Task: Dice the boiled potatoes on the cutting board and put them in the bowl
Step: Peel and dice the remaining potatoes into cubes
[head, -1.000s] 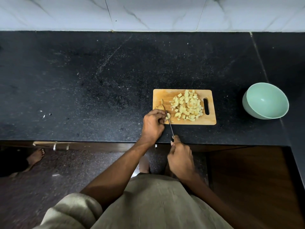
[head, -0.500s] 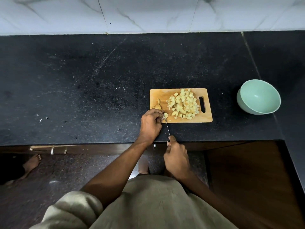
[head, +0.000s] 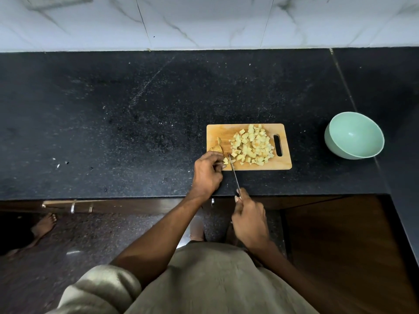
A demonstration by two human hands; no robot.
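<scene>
Potato piece, pale yellow and uncut (head: 225, 161), sits at the near-left corner of my rectangular wooden cutting board (head: 217, 132), pinched under my left hand's (head: 207, 173) curled fingertips. Thin steel knife (head: 234, 172) edge touches it, handle wrapped in my right hand (head: 249, 220). Diced cube pile (head: 251, 145) mid-board; mint-green round bowl (head: 371, 146) well right on black granite counter (head: 113, 121).

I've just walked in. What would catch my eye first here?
The heap of pale potato cubes on the wooden cutting board, bright against the black counter. At the board's near left corner the left hand steadies a piece while the right hand works the knife. An empty mint-green bowl waits to the right.
</scene>
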